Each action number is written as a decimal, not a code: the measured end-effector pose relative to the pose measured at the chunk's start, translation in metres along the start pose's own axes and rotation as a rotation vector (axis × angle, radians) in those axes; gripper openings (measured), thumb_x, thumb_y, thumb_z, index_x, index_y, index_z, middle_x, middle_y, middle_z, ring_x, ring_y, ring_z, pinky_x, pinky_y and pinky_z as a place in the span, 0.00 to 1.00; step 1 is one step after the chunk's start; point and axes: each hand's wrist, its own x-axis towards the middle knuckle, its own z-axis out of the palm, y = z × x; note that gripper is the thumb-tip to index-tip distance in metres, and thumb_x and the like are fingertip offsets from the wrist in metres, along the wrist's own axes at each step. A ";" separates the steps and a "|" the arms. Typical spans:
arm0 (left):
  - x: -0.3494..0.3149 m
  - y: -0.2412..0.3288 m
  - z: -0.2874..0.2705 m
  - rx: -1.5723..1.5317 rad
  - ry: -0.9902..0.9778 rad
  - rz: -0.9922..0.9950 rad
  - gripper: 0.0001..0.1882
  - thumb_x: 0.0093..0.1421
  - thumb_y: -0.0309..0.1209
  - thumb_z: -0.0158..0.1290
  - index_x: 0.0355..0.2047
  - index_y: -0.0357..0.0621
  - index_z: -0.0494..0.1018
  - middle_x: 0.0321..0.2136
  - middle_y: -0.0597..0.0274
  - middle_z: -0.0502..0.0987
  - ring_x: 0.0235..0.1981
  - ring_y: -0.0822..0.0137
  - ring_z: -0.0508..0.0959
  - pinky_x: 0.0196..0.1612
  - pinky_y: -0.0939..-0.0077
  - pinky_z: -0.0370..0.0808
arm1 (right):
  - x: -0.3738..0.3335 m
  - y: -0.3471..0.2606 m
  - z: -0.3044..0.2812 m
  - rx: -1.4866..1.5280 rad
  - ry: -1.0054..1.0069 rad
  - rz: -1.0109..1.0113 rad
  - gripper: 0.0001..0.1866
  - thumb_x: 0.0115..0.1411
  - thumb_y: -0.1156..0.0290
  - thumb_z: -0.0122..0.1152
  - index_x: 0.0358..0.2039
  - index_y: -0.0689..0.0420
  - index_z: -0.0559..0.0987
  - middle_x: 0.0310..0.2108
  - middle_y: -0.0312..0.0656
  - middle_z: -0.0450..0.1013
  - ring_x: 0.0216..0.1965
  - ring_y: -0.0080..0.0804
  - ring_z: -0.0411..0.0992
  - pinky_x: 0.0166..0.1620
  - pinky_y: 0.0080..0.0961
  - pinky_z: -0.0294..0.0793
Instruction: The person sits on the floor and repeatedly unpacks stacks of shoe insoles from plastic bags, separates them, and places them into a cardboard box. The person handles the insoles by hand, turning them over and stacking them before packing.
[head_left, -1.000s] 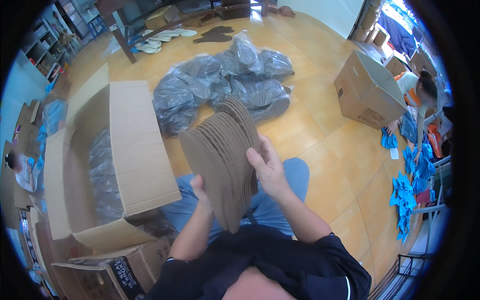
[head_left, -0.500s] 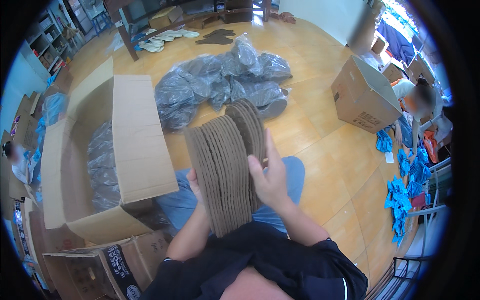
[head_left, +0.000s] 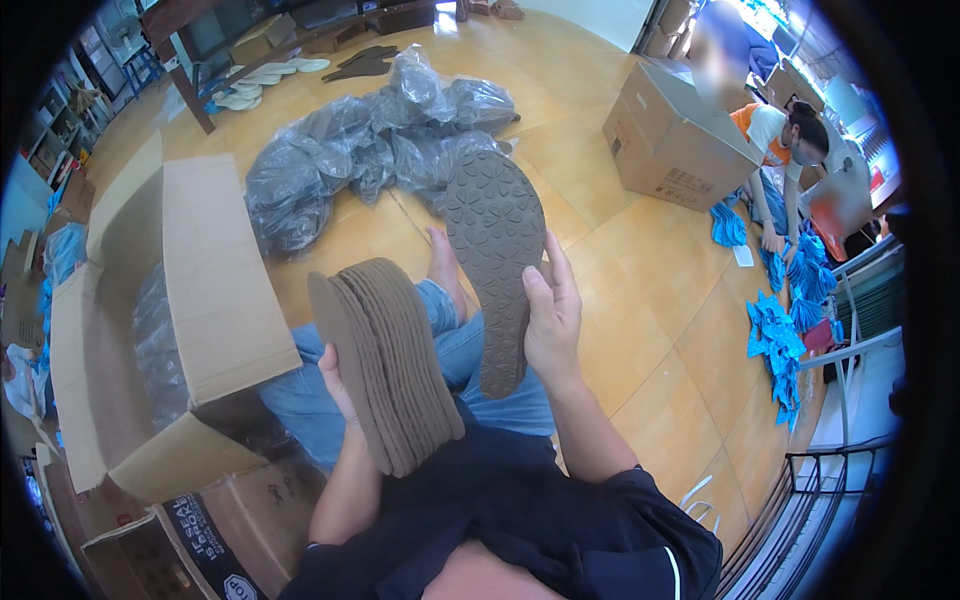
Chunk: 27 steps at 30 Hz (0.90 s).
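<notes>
In my left hand (head_left: 338,382) a thick stack of brown shoe soles (head_left: 385,360) is gripped from its left side, the soles pressed edge to edge above my lap. My right hand (head_left: 553,318) grips more brown shoe soles (head_left: 495,225), held upright to the right of the stack and apart from it. Their front one faces me with a flower-like tread pattern; how many lie behind it I cannot tell. My right thumb rests on the tread, with the fingers behind the right edge.
An open cardboard box (head_left: 225,290) with plastic-wrapped goods stands at my left. Clear bags of dark soles (head_left: 330,150) lie ahead on the tiled floor. Another carton (head_left: 675,140) is at the far right, beside a co-worker (head_left: 775,150) bending over blue pieces (head_left: 775,345).
My hands have moved apart: the soles in my right hand have left the stack and turned tread toward me. The stack stays in my left hand. My view has shifted right.
</notes>
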 end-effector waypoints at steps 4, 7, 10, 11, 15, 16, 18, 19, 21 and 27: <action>-0.002 -0.003 -0.001 0.016 0.027 0.005 0.34 0.64 0.56 0.40 0.59 0.41 0.65 0.52 0.52 0.73 0.50 0.55 0.76 0.52 0.59 0.76 | 0.002 0.028 -0.008 0.034 0.011 0.048 0.30 0.68 0.73 0.46 0.67 0.68 0.52 0.54 0.50 0.69 0.55 0.27 0.67 0.57 0.22 0.65; -0.003 0.001 -0.006 0.028 0.068 0.014 0.34 0.63 0.55 0.41 0.59 0.40 0.65 0.52 0.51 0.73 0.50 0.55 0.76 0.52 0.58 0.76 | 0.020 0.085 -0.018 -0.098 0.020 0.169 0.30 0.67 0.70 0.47 0.66 0.67 0.53 0.54 0.51 0.69 0.55 0.30 0.68 0.57 0.24 0.64; -0.003 0.009 -0.013 0.161 0.201 0.077 0.34 0.62 0.54 0.42 0.58 0.40 0.65 0.52 0.52 0.73 0.50 0.55 0.75 0.53 0.58 0.75 | 0.054 0.167 -0.020 -0.333 -0.012 0.270 0.31 0.65 0.67 0.49 0.66 0.65 0.56 0.55 0.54 0.70 0.56 0.37 0.69 0.58 0.28 0.65; -0.002 0.012 -0.015 0.229 0.273 0.104 0.34 0.62 0.54 0.43 0.58 0.40 0.65 0.52 0.52 0.73 0.51 0.55 0.75 0.53 0.58 0.74 | 0.067 0.194 -0.021 -0.408 -0.027 0.333 0.31 0.64 0.66 0.50 0.65 0.64 0.57 0.54 0.55 0.70 0.56 0.40 0.69 0.58 0.30 0.65; 0.003 0.024 -0.023 0.394 0.421 0.187 0.33 0.60 0.52 0.47 0.57 0.39 0.65 0.50 0.52 0.73 0.50 0.56 0.74 0.52 0.61 0.73 | 0.110 0.290 -0.020 -0.685 -0.089 0.369 0.31 0.60 0.66 0.50 0.64 0.60 0.61 0.53 0.57 0.71 0.55 0.51 0.69 0.58 0.37 0.66; 0.004 0.026 -0.025 0.430 0.457 0.185 0.33 0.59 0.52 0.48 0.56 0.39 0.65 0.49 0.52 0.73 0.49 0.57 0.74 0.51 0.62 0.73 | 0.116 0.306 -0.022 -0.667 -0.139 0.326 0.31 0.61 0.65 0.51 0.63 0.60 0.62 0.53 0.57 0.71 0.55 0.52 0.69 0.58 0.38 0.65; 0.007 0.027 -0.028 0.487 0.521 0.176 0.32 0.58 0.50 0.49 0.54 0.38 0.66 0.47 0.53 0.73 0.47 0.58 0.75 0.49 0.65 0.73 | 0.119 0.326 -0.027 -0.645 -0.182 0.327 0.30 0.61 0.65 0.53 0.63 0.59 0.63 0.53 0.58 0.70 0.55 0.53 0.67 0.59 0.39 0.64; 0.010 0.027 -0.030 0.512 0.544 0.170 0.31 0.58 0.50 0.49 0.54 0.38 0.66 0.46 0.53 0.73 0.46 0.59 0.75 0.49 0.66 0.73 | 0.118 0.330 -0.027 -0.865 -0.184 0.298 0.30 0.60 0.63 0.54 0.62 0.57 0.64 0.54 0.59 0.68 0.56 0.54 0.66 0.59 0.40 0.64; 0.015 0.026 -0.034 0.546 0.575 0.158 0.30 0.59 0.48 0.50 0.53 0.38 0.67 0.45 0.54 0.74 0.45 0.61 0.75 0.48 0.68 0.73 | 0.106 0.322 -0.023 -1.340 -0.089 0.390 0.30 0.60 0.60 0.58 0.61 0.55 0.66 0.56 0.59 0.65 0.58 0.56 0.63 0.60 0.43 0.62; 0.047 0.016 -0.056 0.637 0.566 0.179 0.27 0.60 0.43 0.50 0.53 0.37 0.67 0.45 0.56 0.74 0.46 0.64 0.75 0.49 0.70 0.72 | 0.037 0.215 0.031 -0.074 -0.600 0.407 0.48 0.61 0.55 0.59 0.70 0.62 0.43 0.69 0.57 0.46 0.68 0.48 0.51 0.67 0.38 0.50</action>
